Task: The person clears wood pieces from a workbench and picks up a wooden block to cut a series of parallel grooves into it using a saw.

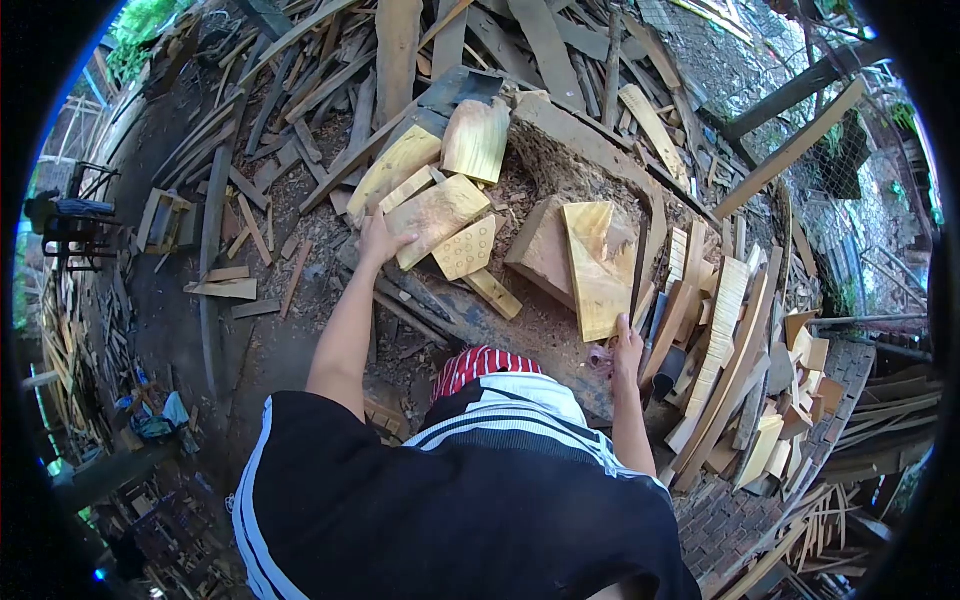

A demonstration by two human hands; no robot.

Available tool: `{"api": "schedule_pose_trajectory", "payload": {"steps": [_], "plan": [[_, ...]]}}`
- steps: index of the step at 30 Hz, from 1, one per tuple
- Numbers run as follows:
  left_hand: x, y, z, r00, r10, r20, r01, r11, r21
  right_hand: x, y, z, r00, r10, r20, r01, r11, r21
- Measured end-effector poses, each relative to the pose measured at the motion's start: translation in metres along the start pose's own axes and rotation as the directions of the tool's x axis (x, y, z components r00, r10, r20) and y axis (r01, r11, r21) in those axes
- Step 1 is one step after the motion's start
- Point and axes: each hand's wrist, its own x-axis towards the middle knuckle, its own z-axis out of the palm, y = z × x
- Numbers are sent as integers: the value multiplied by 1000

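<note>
**Two Hands, Two Pieces of Wood**

From my feed, the left hand [378, 242] grips a pale block [437, 218] beside the dotted piece [466, 249]. The right hand [628, 348] touches the tapered board [595, 275] at its near corner; whether it grasps, I can't tell. I'd lift squarely, fingertips clear of pinch gaps.

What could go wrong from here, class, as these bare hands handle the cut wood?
The pale board rests on a thick block, with the right hand only at its lower corner, so it might slide.
The piece under the left hand lies close against the circle-marked piece; shifting it may dislodge that.
Bare skin could catch splinters.
</note>
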Motion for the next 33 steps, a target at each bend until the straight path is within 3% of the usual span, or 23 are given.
{"api": "schedule_pose_trajectory", "payload": {"steps": [3, 4, 6, 8, 11, 12, 15, 18, 19, 22, 24, 26, 28, 31, 32, 33], "plan": [[23, -14, 4, 972, -142, 185, 153, 987, -43, 10, 17, -3, 996, 88, 12, -89, 990, 113], [22, -10, -1, 972, -146, 182, 157, 987, -43, 7, 15, -2, 996, 87, 17, -89, 990, 112], [20, 2, -8, 897, -102, 429, 233, 936, -265, 3, 9, -3, 996, 75, 46, -83, 977, 197], [12, 17, -6, 893, -146, 426, 254, 944, -209, -12, -8, 5, 997, 71, 13, -72, 963, 260], [-14, 30, 7, 989, -59, 134, 124, 826, -550, -21, -18, 4, 999, 49, 10, -50, 962, 269], [-16, 24, 15, 989, -57, 137, 124, 827, -548, -24, -22, 3, 999, 25, 24, -31, 968, 250], [-50, 52, 2, 951, 241, -194, -295, 897, -329, -36, -39, 0, 998, 2, 63, -17, 970, 242], [-71, 70, -6, 945, 235, -227, -293, 918, -267, -32, -45, 0, 995, -20, 96, -5, 968, 252], [-73, 72, -9, 889, 321, -328, -412, 873, -261, -33, -52, 3, 994, -37, 105, 10, 969, 247], [-78, 71, -21, 845, 316, -431, -454, 851, -266, -29, -69, 15, 984, -71, 161, 35, 976, 213], [-82, 71, -36, 857, 267, -441, -411, 870, -272, -20, -71, 28, 970, -118, 212, 105, 992, 74], [-83, 68, -45, 865, 228, -447, -377, 883, -279, -17, -83, 52, 963, -95, 251, 70, 992, 104], [-83, 59, -50, 865, 86, -494, -282, 899, -336, -13, -93, 79, 950, 26, 311, -81, 983, 165], [-84, 51, -60, 814, 94, -574, -299, 914, -275, -1, -90, 112, 884, 13, 467, -187, 926, 329], [-86, 50, -62, 778, 105, -619, -325, 911, -254, -8, -101, 121, 881, 13, 473, -190, 925, 329], [-87, 48, -64, 778, 106, -620, -324, 913, -250, -17, -114, 126, 890, -54, 453, -51, 975, 217]]}}
